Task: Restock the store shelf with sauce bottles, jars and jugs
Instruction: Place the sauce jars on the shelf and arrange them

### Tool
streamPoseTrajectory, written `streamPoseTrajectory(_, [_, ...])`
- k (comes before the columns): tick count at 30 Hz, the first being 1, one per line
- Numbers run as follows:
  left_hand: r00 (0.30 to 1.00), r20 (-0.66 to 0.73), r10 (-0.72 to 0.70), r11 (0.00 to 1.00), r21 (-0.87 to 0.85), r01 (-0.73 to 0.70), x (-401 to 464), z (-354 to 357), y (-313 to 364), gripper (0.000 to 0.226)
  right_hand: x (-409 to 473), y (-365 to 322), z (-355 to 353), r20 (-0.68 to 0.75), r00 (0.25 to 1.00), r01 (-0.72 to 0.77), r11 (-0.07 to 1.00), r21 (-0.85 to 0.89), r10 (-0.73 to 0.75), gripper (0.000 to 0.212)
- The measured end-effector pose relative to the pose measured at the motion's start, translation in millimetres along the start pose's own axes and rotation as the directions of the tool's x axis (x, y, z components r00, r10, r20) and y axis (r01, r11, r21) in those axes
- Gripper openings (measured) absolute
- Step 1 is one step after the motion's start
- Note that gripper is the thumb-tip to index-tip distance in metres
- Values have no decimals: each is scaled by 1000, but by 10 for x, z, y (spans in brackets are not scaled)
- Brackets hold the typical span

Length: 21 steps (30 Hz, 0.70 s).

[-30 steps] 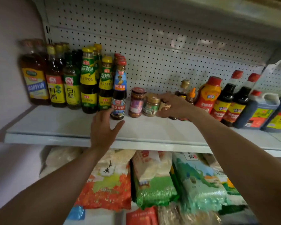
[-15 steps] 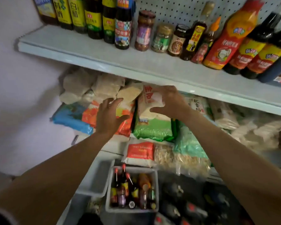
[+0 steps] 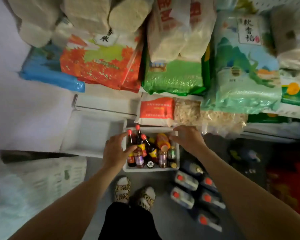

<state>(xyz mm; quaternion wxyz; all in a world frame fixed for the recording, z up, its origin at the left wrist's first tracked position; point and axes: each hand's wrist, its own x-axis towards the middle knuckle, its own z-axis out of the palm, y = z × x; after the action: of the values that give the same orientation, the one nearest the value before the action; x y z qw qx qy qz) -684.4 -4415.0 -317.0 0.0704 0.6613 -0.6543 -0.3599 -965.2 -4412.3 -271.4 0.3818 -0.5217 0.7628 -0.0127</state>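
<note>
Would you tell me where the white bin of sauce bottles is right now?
In the head view, the white bin sits on the floor at centre, between the left hand and right hand, just ahead of the person's slippers.

White tag on the orange rice bag (image 3: 100, 66) reads 米, label on the pale green rice bag (image 3: 241, 75) reads 软香稻, other print too blurred
</note>
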Motion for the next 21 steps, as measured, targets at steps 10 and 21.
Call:
streamPoseTrajectory(10, [937, 255, -238, 949, -144, 281, 335, 1813, -1243, 60, 633, 1252, 2131, 104, 926, -376, 871, 314, 362, 29])
streamPoseTrajectory(21, [901, 281, -331, 881, -251, 402, 991, 3391, -2261, 50, 1686, 2110, 3809, 70, 891, -434, 799, 417, 448, 44])
